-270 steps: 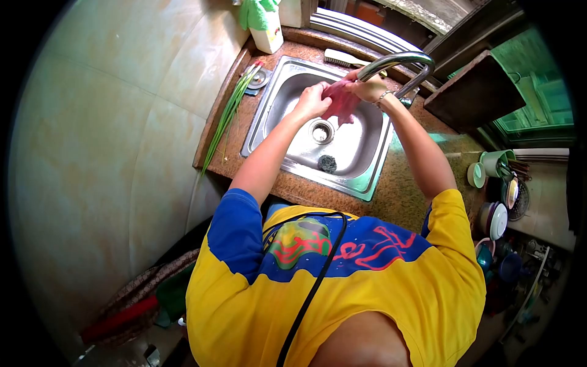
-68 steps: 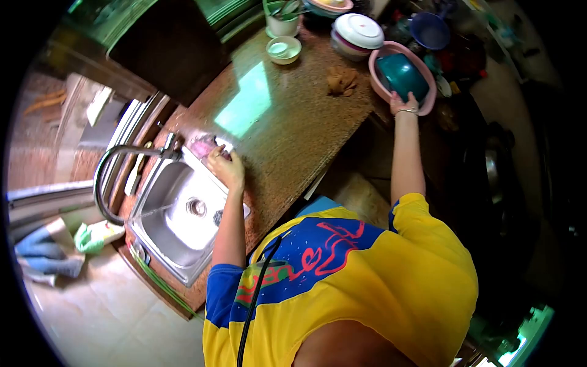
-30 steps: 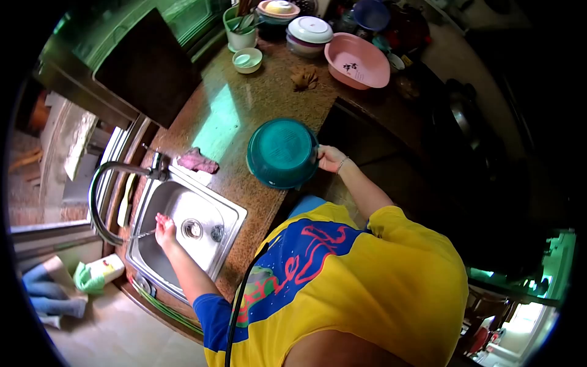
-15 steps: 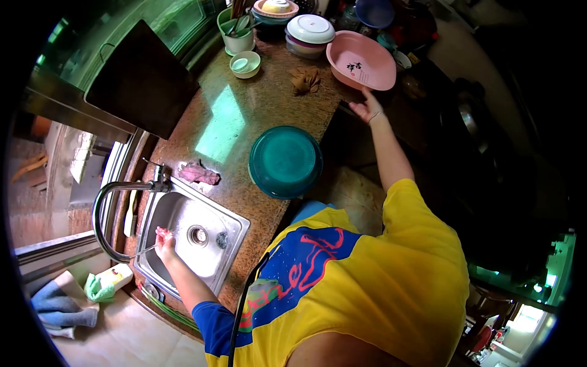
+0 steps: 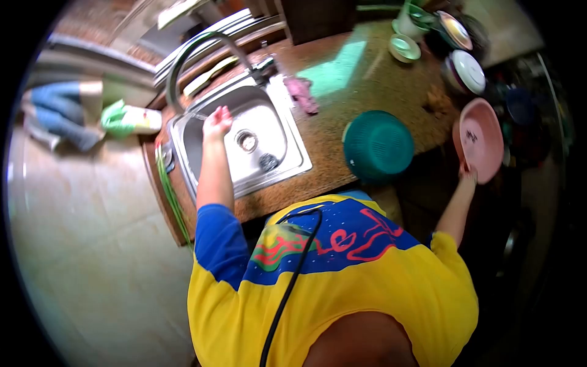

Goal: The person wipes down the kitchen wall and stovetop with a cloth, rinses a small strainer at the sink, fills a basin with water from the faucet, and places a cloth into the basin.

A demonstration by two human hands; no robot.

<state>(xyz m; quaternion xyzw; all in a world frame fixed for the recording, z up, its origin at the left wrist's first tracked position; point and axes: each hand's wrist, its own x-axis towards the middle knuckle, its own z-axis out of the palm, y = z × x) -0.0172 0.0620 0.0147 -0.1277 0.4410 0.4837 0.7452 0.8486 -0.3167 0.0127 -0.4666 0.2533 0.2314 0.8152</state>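
Observation:
My left hand (image 5: 217,124) is over the left part of the steel sink (image 5: 278,153), palm up with fingers loosely curled, under a thin stream from the curved faucet (image 5: 211,38); it holds nothing. At the right, my right hand (image 5: 468,173) grips the near rim of the pink basin (image 5: 483,137), which is tilted. A teal basin (image 5: 380,145) rests on the counter's front edge between my hands. The pink cloth (image 5: 301,95) lies beside the sink's back right corner. In the sink, a dark scrubber (image 5: 268,162) sits near the drain.
Green stalks (image 5: 169,199) lie left of the sink, near a white bottle with a green cloth (image 5: 131,118). A brush (image 5: 210,76) is behind the sink. Bowls (image 5: 405,48), a white-lidded container (image 5: 466,72) and a brown crumpled thing (image 5: 437,101) stand at the back right.
The teal basin came out of the pink basin onto the counter and was let go. My right hand then took hold of the pink basin. My left hand left the pink cloth beside the sink.

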